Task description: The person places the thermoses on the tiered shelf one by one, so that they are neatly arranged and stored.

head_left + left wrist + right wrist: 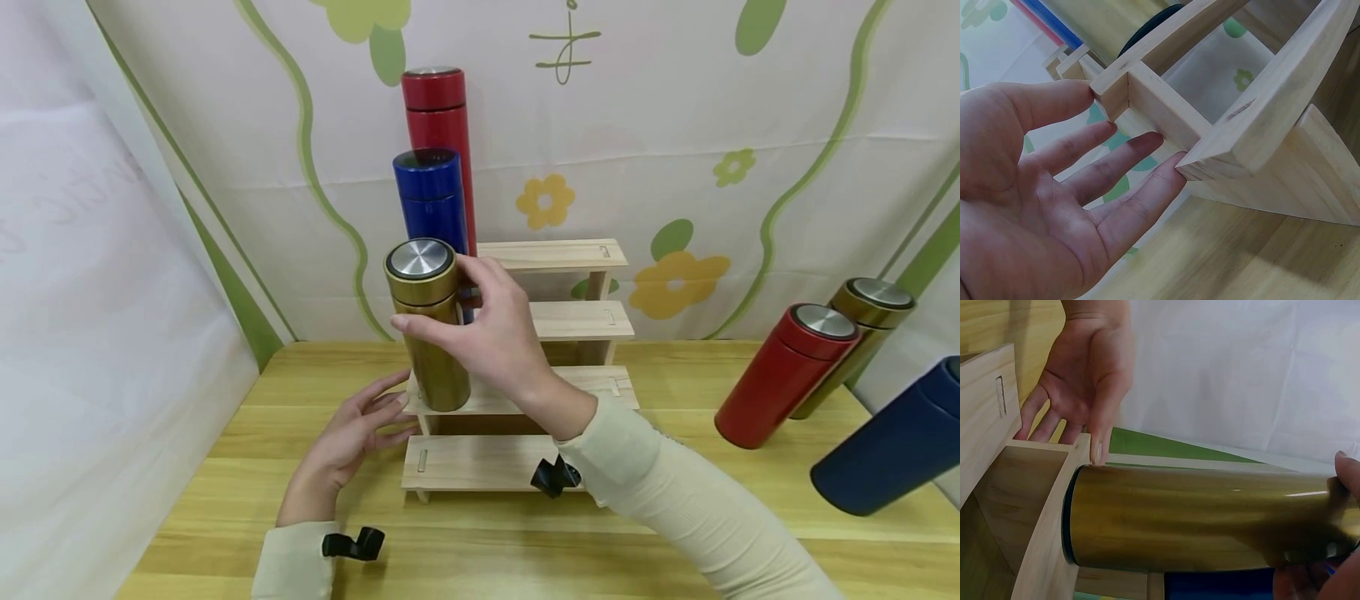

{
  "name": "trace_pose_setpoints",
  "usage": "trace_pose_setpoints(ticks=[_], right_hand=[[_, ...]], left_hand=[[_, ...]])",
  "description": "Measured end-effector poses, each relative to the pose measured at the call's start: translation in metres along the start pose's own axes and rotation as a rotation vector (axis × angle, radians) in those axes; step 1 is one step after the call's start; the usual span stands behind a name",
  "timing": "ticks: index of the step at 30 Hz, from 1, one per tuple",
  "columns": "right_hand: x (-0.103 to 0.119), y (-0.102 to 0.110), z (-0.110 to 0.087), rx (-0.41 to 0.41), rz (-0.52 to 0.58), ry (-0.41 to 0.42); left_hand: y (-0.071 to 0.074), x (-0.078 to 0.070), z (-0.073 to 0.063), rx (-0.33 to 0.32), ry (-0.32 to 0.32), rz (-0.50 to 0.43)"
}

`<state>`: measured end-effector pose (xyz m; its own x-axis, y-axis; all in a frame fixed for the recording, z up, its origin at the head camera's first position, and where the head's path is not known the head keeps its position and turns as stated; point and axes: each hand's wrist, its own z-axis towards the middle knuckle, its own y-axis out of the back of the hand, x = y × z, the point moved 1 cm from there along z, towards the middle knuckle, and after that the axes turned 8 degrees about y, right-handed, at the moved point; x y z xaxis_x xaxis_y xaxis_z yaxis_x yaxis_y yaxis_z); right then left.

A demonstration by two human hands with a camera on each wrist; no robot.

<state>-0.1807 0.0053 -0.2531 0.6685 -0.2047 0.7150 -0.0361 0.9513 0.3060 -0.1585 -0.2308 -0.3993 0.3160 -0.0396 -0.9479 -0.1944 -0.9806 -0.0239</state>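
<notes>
My right hand [498, 329] grips the upper part of a gold thermos flask [442, 367] with a brushed-metal lid disc. The flask is upright, its base at the left end of the second-lowest shelf of a stepped wooden stand [487, 462]. In the right wrist view, the dark base rim of the gold thermos flask [1179, 519] meets the shelf board. My left hand [348, 437] is at the stand's left side. In the left wrist view, spread fingers [1135, 219] and thumb touch the end of the wooden stand [1254, 131].
Behind the gold flask, a blue thermos flask [431, 196] and a taller red one [438, 108] stand on the higher steps. To the right on the table [675, 533] are a red flask [780, 375], a second gold flask [873, 304] and a navy flask [888, 450]. A patterned cloth [675, 108] hangs behind.
</notes>
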Motion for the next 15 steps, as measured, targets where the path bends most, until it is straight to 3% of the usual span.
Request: trace_pose_setpoints(ticks=[15], right_hand=[[-0.0050, -0.0016, 0.0028, -0.044, 0.004, -0.005]], left_hand=[[-0.0004, -0.0001, -0.0001, -0.002, 0.000, 0.007]])
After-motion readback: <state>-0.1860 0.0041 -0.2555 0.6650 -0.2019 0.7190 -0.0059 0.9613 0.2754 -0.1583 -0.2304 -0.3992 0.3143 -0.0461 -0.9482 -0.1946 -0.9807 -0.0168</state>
